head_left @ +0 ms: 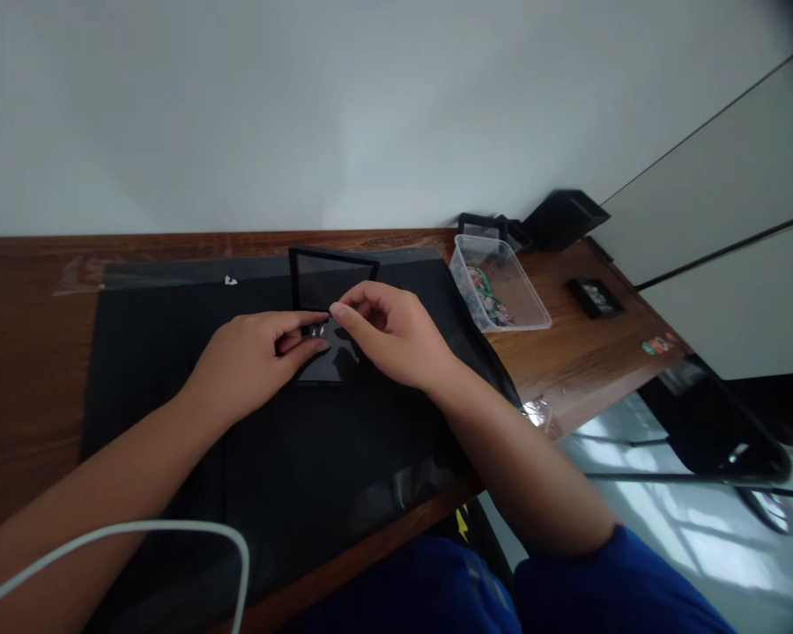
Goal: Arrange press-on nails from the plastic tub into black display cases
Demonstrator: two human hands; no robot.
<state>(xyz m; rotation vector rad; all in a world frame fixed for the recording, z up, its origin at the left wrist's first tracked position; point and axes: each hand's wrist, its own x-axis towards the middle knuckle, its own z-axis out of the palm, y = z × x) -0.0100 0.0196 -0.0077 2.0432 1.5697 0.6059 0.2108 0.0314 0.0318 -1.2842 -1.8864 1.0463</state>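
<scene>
A thin black-framed case lies open on the black mat. Its upright half (293, 277) has a see-through panel and leans back, while its lower half (318, 372) lies flat under my hands. My left hand (244, 357) comes in from the left, thumb and fingers closed around a small dark piece with shiny silvery spots (317, 331). On the right, my right hand (396, 330) holds its thumb and forefinger pinched close to the left fingertips. Whatever is in that pinch is too small to make out. The right hand's shadow falls across the lower half.
A clear plastic tub (535, 321) with small colourful items stands right of the black mat (344, 475). Behind it are black frames (482, 220) and a black box (565, 216). Further right lies a small black case (595, 298). A white cable (165, 526) crosses the lower left.
</scene>
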